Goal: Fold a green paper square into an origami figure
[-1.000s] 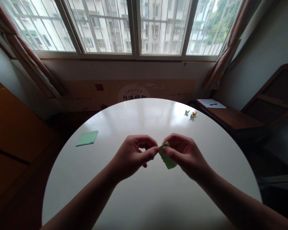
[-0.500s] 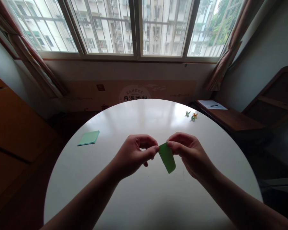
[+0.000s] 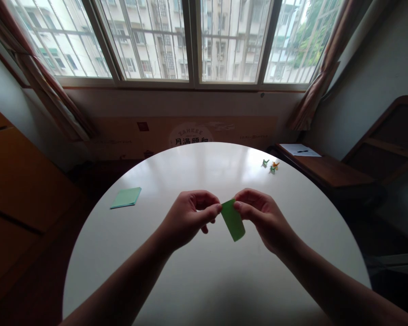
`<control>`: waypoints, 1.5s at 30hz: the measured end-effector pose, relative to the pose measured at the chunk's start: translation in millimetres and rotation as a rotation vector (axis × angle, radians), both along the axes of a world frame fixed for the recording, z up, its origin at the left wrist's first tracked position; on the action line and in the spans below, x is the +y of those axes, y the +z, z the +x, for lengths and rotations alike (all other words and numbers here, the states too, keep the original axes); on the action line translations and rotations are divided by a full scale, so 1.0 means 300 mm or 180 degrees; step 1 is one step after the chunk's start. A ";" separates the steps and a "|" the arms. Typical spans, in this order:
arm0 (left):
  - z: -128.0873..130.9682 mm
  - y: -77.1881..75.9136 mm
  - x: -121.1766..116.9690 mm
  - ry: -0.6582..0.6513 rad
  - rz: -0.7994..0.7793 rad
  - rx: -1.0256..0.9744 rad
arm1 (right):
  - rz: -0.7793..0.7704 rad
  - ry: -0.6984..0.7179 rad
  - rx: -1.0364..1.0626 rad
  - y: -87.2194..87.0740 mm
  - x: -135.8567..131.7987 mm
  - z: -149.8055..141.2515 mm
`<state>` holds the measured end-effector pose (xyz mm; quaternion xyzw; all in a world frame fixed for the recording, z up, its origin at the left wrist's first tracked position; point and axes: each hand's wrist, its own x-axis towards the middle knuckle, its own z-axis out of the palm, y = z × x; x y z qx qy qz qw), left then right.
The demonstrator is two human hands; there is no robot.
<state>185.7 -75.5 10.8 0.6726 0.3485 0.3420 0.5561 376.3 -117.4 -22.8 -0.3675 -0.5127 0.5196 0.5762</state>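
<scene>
A green sheet of paper [image 3: 234, 222] hangs between my two hands above the table, folded into a narrow strip or seen partly edge-on; I cannot tell which. My left hand [image 3: 193, 215] pinches its upper left corner between thumb and forefinger. At the upper right corner, my right hand [image 3: 256, 210] grips the same paper with thumb and fingertips. The lower end of the paper dangles free and bends slightly.
A stack of light green paper squares [image 3: 125, 198] lies on the left of the round white table [image 3: 197, 280]. Several small folded paper figures [image 3: 272, 168], green and orange, stand at the far right. Beyond the table, a white sheet with a pen [image 3: 299, 150] rests on a brown wooden surface.
Both hands, with the green paper between them, have shifted slightly left. The pinch at its two upper corners is kept, and the view has tilted a little.
</scene>
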 end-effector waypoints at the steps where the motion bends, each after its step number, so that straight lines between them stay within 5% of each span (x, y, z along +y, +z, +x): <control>1: 0.000 0.001 0.000 0.0003 -0.0008 -0.0005 | 0.0032 -0.0014 -0.0019 -0.001 0.000 -0.001; 13: -0.003 -0.011 0.010 -0.0018 0.0110 0.0271 | 0.0089 -0.0276 -0.0362 -0.005 0.011 -0.011; 21: 0.008 -0.028 0.005 0.0055 0.0886 0.0683 | 0.0430 -0.0499 -0.1336 -0.008 0.009 -0.030; 27: 0.007 -0.039 0.006 0.0086 0.0990 0.0689 | 0.0476 -0.0319 -0.1534 -0.005 0.009 -0.029; 35: -0.009 -0.030 0.032 0.0179 0.0475 0.0237 | 0.0434 -0.0209 -0.1560 -0.010 0.032 -0.001; 45: -0.060 -0.003 0.097 0.1285 -0.0607 -0.0867 | 0.0318 -0.0389 -0.1186 -0.024 0.078 0.050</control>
